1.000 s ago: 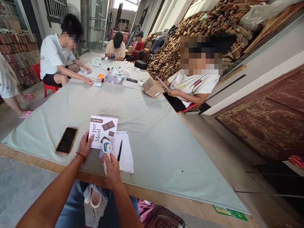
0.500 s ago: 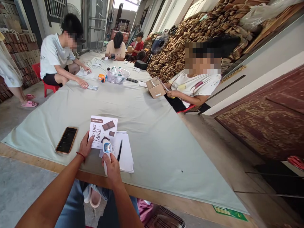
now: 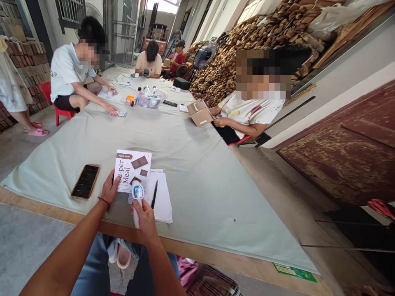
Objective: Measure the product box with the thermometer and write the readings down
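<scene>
My left hand (image 3: 110, 188) is closed on the left edge of a white food box (image 3: 128, 166), tilted up toward me and printed "NutriMotion" and "Meal" with brown chocolate bars. In my right hand (image 3: 145, 216) is a white infrared thermometer (image 3: 138, 192) with a small lit screen facing me. Its head overlaps the lower right of the box; I cannot tell whether they touch. White paper sheets (image 3: 163, 205) lie behind my right hand, with a black pen (image 3: 154, 194) on top. Left of my left hand lies a smartphone (image 3: 85, 182) in an orange-brown case.
A pale green cloth (image 3: 216, 189) covers the table. Farther back stand a clear plastic bowl (image 3: 151, 100) of bottles and an orange tape roll (image 3: 131, 100). At right, a person holds a cardboard box (image 3: 200, 113); at left, another touches a phone (image 3: 121, 113).
The whole view has shifted slightly. Both my hands keep their hold on the box and thermometer. The person at right has tilted the cardboard box a little.
</scene>
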Motion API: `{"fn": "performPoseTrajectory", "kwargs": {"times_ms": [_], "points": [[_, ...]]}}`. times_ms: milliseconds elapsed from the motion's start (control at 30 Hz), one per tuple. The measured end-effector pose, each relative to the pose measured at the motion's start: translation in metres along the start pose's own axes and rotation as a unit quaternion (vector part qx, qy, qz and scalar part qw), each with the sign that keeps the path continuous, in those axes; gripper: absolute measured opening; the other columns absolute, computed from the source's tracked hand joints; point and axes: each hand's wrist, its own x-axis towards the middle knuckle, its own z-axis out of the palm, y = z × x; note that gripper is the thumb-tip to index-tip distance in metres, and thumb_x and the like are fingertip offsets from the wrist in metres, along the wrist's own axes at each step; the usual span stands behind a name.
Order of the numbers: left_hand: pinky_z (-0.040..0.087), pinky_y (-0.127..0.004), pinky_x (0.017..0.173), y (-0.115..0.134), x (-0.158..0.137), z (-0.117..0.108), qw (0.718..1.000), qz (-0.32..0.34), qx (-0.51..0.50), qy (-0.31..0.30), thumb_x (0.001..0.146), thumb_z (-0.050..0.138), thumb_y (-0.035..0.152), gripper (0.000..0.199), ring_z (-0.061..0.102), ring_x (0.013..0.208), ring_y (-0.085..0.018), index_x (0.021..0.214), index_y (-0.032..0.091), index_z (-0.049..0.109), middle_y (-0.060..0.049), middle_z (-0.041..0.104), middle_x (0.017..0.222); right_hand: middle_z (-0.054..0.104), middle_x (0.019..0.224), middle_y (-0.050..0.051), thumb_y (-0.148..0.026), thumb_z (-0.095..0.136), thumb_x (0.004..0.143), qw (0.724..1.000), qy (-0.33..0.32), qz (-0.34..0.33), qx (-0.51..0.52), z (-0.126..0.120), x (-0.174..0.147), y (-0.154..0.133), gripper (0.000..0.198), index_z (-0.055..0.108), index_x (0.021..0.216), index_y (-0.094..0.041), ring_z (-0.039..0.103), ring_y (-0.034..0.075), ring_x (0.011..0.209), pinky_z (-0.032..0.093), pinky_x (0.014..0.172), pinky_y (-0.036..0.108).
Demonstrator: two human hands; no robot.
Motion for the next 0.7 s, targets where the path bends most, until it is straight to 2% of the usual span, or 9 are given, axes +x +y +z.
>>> {"fn": "performPoseTrajectory", "kwargs": {"times_ms": [267, 700], "points": [[0.045, -0.037, 0.094, -0.002, 0.001, 0.0, 1.0, -0.002, 0.012, 0.007, 0.093, 0.037, 0.056, 0.055, 0.059, 0.107, -0.025, 0.128, 0.016, 0.05, -0.011, 0.062, 0.122, 0.052, 0.059, -0.003, -0.055, 0.058, 0.075, 0.997, 0.001, 0.037, 0.068, -0.006, -0.006, -0.012, 0.036, 0.052, 0.066, -0.021, 0.044, 0.013, 0.058, 0.034, 0.057, 0.026], [0.047, -0.037, 0.09, 0.003, 0.002, -0.001, 1.0, -0.014, 0.009, 0.008, 0.091, 0.038, 0.06, 0.059, 0.06, 0.104, -0.025, 0.128, 0.016, 0.051, -0.01, 0.064, 0.119, 0.055, 0.062, 0.0, -0.058, 0.065, 0.071, 0.991, 0.071, 0.031, 0.107, -0.046, -0.027, -0.034, 0.04, 0.058, 0.07, -0.019, 0.045, 0.013, 0.058, 0.034, 0.056, 0.026]]}}
